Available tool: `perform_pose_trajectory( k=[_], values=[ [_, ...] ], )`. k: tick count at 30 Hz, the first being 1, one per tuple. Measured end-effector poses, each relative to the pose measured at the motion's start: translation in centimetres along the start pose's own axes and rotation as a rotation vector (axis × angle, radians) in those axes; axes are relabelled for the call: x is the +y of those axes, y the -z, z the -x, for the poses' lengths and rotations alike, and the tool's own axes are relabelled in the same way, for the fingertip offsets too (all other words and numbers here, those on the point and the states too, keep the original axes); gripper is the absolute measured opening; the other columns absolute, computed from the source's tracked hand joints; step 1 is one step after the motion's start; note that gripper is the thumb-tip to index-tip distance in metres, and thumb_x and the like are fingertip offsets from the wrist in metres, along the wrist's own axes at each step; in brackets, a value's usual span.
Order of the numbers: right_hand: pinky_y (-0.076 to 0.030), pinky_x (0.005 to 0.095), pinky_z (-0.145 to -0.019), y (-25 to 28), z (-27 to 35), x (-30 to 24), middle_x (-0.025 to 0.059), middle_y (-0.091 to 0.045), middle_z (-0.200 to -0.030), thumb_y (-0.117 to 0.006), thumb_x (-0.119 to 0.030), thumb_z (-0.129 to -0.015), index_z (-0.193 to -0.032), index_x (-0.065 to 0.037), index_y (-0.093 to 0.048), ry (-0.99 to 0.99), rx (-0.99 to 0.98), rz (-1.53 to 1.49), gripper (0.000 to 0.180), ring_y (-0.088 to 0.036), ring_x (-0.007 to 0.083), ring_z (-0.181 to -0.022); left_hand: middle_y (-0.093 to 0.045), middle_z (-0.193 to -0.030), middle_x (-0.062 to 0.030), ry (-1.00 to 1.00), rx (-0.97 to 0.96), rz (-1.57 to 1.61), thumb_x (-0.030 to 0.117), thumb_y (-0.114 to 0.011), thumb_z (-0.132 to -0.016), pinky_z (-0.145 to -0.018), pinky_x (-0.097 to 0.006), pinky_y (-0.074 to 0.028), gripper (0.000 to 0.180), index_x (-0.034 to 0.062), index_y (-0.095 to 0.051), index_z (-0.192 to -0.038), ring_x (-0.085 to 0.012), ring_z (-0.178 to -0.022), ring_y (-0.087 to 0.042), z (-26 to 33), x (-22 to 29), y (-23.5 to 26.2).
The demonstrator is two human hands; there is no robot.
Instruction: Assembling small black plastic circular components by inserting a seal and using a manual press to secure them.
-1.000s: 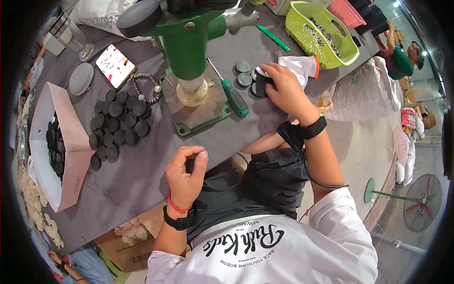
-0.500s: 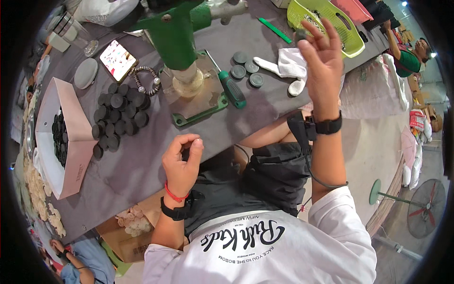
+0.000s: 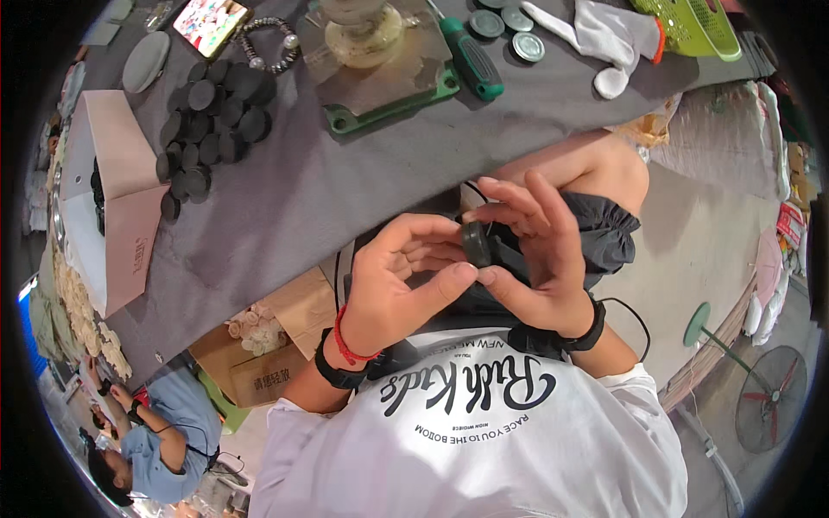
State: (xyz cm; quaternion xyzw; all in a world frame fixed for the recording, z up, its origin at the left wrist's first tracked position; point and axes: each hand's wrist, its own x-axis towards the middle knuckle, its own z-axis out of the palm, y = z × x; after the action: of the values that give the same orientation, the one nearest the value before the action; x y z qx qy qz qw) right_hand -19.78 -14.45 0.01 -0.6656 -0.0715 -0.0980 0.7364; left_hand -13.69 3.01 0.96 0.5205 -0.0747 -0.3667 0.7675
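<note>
A dark round disc (image 3: 475,245) is held on edge between my two hands, above my lap. My left hand (image 3: 410,268) pinches it with thumb and fingertips from the left side. From the right, my right hand (image 3: 540,263) touches it with thumb and fingers, its other fingers raised and curved. On the table beyond, a heap of similar black discs (image 3: 202,95) lies to the left. Several greyish discs (image 3: 528,47) sit at the far edge of the view, beside a green-handled screwdriver (image 3: 476,65).
A press base (image 3: 393,95) with green corners stands on the grey-clothed table (image 3: 285,207). At left is an open pink box (image 3: 129,164); a phone (image 3: 209,26) and bead bracelet (image 3: 269,45) lie behind. A white glove (image 3: 604,39) and green basket (image 3: 708,30) are at right.
My right hand has come down from near the basket to my lap, bringing the disc. My left hand has moved right to meet it. The view has tilted downward.
</note>
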Motion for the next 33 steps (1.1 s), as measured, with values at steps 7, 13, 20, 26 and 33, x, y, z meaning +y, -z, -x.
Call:
perform_pose_trajectory(
  k=[7, 13, 20, 26, 33],
  values=[
    [-0.041, 0.0399, -0.095, -0.2, 1.1, 0.5, 0.0207, -0.042, -0.135, -0.068, -0.002, -0.073, -0.139, 0.001, -0.032, 0.003, -0.041, 0.131, 0.075, -0.053, 0.0295, -0.109, -0.062, -0.102, -0.0097, 0.100, 0.013, 0.016, -0.004, -0.068, -0.075, -0.084, -0.026, -0.049, 0.040, -0.0047, -0.051, -0.111, -0.0127, -0.091, -0.061, 0.1, 0.1, 0.6],
    [-0.037, 0.0427, -0.094, 1.8, 1.4, -0.6, 0.0214, -0.046, -0.129, -0.065, -0.009, -0.070, -0.085, -0.004, -0.061, -0.012, -0.159, 0.470, 0.017, -0.048, 0.0353, -0.110, -0.060, -0.103, -0.0092, 0.052, 0.011, 0.021, -0.006, -0.066, -0.074, -0.084, -0.027, -0.048, 0.039, -0.0041, -0.051, -0.109, -0.0126, -0.093, -0.060, 0.3, 0.1, 1.0],
    [-0.036, 0.0425, -0.096, 1.2, 1.7, -0.5, 0.0237, -0.047, -0.127, -0.062, -0.010, -0.073, -0.084, -0.003, -0.061, -0.051, -0.166, 0.437, 0.013, -0.048, 0.0351, -0.114, -0.060, -0.102, -0.0093, 0.059, 0.000, 0.000, -0.006, -0.065, -0.073, -0.084, -0.026, -0.048, 0.039, -0.0047, -0.050, -0.109, -0.0128, -0.092, -0.060, 0.1, 0.1, 1.0],
    [-0.038, 0.0422, -0.094, 1.4, 1.6, -0.2, 0.0233, -0.048, -0.126, -0.062, -0.009, -0.074, -0.089, -0.002, -0.061, 0.002, -0.179, 0.480, 0.016, -0.051, 0.0345, -0.109, -0.060, -0.101, -0.0092, 0.044, 0.001, 0.002, -0.005, -0.066, -0.072, -0.084, -0.026, -0.049, 0.040, -0.0050, -0.050, -0.109, -0.0126, -0.091, -0.060, 0.1, 0.2, 1.0],
    [-0.042, 0.0386, -0.088, 0.7, 1.0, -0.3, 0.0189, -0.051, -0.123, -0.067, -0.006, -0.070, -0.104, -0.002, -0.059, -0.003, -0.074, 0.440, 0.036, -0.053, 0.0301, -0.105, -0.059, -0.104, -0.0101, 0.222, -0.113, -0.025, -0.004, -0.062, -0.077, -0.085, -0.026, -0.049, 0.037, -0.0054, -0.050, -0.112, -0.0128, -0.094, -0.059, 0.1, 0.7, 1.1]
  ],
)
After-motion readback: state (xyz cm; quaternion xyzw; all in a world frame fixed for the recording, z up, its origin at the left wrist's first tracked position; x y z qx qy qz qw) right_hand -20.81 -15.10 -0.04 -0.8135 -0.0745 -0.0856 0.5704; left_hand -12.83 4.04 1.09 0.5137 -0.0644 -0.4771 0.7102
